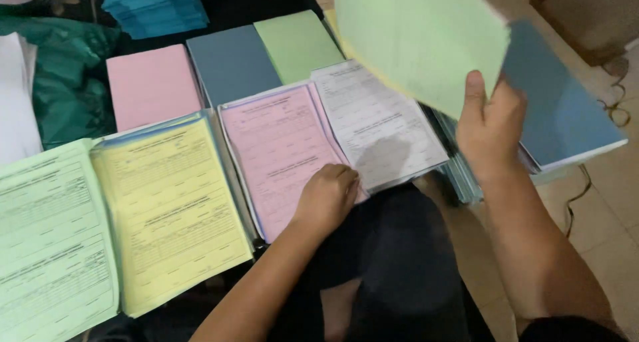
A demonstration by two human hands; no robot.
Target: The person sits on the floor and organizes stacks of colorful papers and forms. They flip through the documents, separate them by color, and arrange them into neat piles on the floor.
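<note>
- The left hand [327,197] rests curled on the lower edge of a stack of pink printed paper forms [279,149], fingers pinching its corner.
- The right hand [491,126] grips raised light green paper sheets [423,39] (a yellow sheet underneath).
- Just between the hands lies a white printed form stack [379,126].

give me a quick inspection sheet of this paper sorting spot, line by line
surface: floor tiles, mostly covered by paper stacks
job's things: pink forms, white forms, yellow forms, green forms; green sheet raised
clutter: blank pink stack, grey stack, blue stack, teal bag
grippers: left hand on pink forms; right hand holds green sheet
cables: cord on floor at right
surroundings: nothing seen
</note>
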